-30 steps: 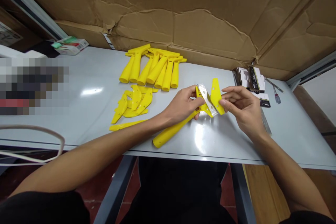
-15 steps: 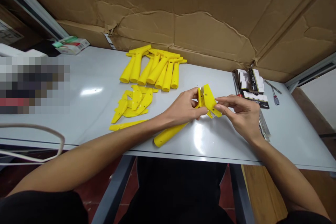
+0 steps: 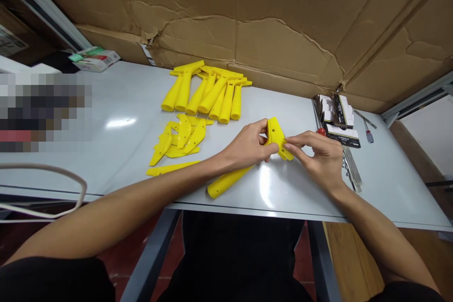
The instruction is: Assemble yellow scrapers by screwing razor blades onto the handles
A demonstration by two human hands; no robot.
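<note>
My left hand [image 3: 247, 145] is wrapped round the head end of a yellow plastic scraper handle [image 3: 226, 183], whose round tube slants down toward the table's front edge. A flat yellow cover plate [image 3: 276, 128] with screw holes lies against that head. With thumb and fingertips, my right hand [image 3: 321, 155] pinches the plate's lower right corner. Left of my hands is a pile of similar yellow plates [image 3: 184, 134]. Behind it lie several more yellow handles [image 3: 212, 92] in a row. Whether a blade sits under the held plate is hidden.
Small black-and-white boxes [image 3: 342, 136] are stacked at the right, beside a red-handled screwdriver [image 3: 321, 131], metal blades [image 3: 353, 170] and another screwdriver [image 3: 369, 136]. Cardboard [image 3: 247, 42] stands along the table's back. A white cable [image 3: 79, 180] loops at the left front edge.
My right hand has moved slightly left, bringing the cover plate from a tilted position apart from the handle's head to flat against it. The shiny blade edge seen earlier is now covered.
</note>
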